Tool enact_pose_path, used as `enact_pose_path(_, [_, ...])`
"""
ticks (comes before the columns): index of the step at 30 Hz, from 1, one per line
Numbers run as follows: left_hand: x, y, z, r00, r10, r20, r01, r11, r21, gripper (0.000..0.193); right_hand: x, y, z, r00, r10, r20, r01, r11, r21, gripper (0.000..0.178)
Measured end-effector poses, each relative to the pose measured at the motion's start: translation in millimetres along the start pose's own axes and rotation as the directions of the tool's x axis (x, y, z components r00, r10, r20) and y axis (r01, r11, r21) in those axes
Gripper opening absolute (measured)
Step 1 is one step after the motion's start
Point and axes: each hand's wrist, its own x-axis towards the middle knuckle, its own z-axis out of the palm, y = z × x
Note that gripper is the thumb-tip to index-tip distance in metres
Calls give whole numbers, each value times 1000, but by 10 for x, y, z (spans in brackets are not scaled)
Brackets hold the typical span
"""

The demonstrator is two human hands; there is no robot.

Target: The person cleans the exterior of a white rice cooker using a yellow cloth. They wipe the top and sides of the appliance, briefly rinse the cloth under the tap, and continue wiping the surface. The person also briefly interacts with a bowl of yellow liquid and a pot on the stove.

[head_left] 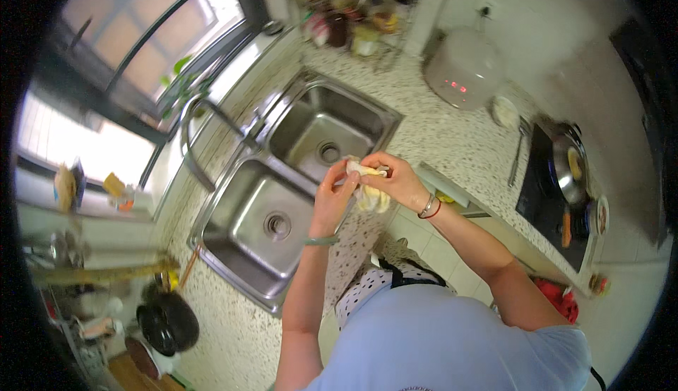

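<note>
My left hand and my right hand meet above the front edge of the double sink. Between them is a crumpled white and yellow cloth, gripped by the fingers of both hands, its lower end hanging down. A green bangle circles my left wrist; a red band and a bracelet are on the right one. Just beyond my hands lies the smaller steel basin, and to the left the larger steel basin. A curved faucet arches over the larger basin.
On the right counter stand a rounded appliance with red lights and a black cooktop bearing a metal pan. Bottles and jars crowd the back corner. A dark pot sits at lower left, and a cabinet drawer juts out near my right hand.
</note>
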Motion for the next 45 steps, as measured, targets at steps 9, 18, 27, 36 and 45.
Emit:
enact_pose_path(9, [126, 55, 1725, 905, 93, 414, 131, 867, -480, 23, -1239, 37, -1439, 965, 157, -212, -101, 962, 255, 23])
enact_pose_path(18, [-85, 261, 2837, 791, -7, 611, 265, 905, -333, 31, -1804, 333, -2203, 743, 16, -669, 113, 982, 149, 23])
enact_pose_path(27, [193, 4, 3244, 861, 29, 507, 129, 953, -273, 25, -2100, 318, -2605, 682, 11, -731, 271, 925, 267, 15])
enact_pose_path(36, [552, 132, 3383, 874, -54, 483, 170, 965, -201, 28, -1773, 417, -2961, 508, 52, -860, 372, 887, 273, 13])
enact_pose_path(45, [1302, 324, 3698, 816, 32, 577, 70, 986, -154, 26, -1387, 150, -3231, 755, 149, -639, -256, 964, -77, 45])
